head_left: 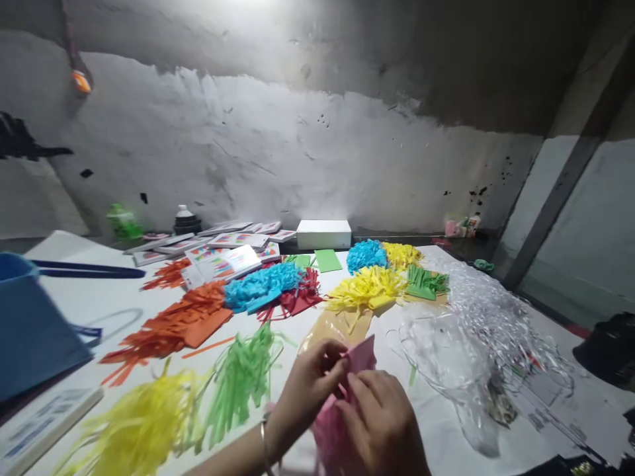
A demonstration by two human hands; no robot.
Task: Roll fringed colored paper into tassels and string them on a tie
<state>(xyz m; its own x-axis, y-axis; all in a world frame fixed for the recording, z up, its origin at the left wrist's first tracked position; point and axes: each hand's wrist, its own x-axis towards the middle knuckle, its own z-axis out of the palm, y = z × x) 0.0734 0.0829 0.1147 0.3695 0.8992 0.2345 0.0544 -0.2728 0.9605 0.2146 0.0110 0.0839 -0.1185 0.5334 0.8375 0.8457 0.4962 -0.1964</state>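
Note:
Pink tissue paper [363, 356] is held between my two hands at the front middle of the table, its upper end sticking up past my fingers and more of it hanging below. My left hand [320, 373], with a bangle on its wrist, pinches it from the left. Curled round its right side, my right hand [380, 420] grips it lower down. The fingertips partly hide the paper. Just beyond lies a brown cardboard piece [337, 326] with clear plastic. Light green fringed paper [241, 377] and pale yellow fringe [143, 423] spread to the left.
Orange fringe [183, 320], blue fringe [265, 285], yellow fringe [370, 285] and green fringe [426, 281] lie farther back. Printed boxes [238, 239] and a white box [323, 235] line the wall. Silver tinsel [496, 317] and clear plastic [446, 357] cover the right; a blue bin [37, 330] stands left.

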